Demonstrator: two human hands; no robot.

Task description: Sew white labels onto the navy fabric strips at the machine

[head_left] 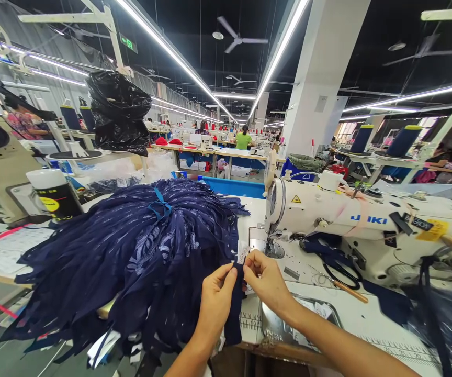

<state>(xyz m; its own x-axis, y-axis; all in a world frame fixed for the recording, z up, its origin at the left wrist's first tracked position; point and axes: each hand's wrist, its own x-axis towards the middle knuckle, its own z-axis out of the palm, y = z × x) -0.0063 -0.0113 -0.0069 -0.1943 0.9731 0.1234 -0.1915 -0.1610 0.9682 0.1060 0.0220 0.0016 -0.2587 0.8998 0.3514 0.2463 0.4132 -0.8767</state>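
My left hand (pixel 215 296) pinches a narrow navy fabric strip (pixel 233 322) between thumb and forefinger; the strip hangs over the table's front edge. Close beside it, my right hand (pixel 267 277) is closed with its fingertips on a small white label (pixel 243 253) with print on it. The label lies against the navy fabric; whether it is attached I cannot tell. To the left spreads a large bundle of navy fabric strips (pixel 132 251), tied at the top with a blue band (pixel 161 204). A white sewing machine (pixel 328 209) stands just beyond my right hand.
Black-handled scissors (pixel 341 272) and a wooden-handled tool (pixel 349 290) lie under the machine arm. A metal tray (pixel 265 319) is set in the table's front, beside a printed ruler (pixel 249 320). A spray can (pixel 55 193) stands at the left. People sit at other machines behind.
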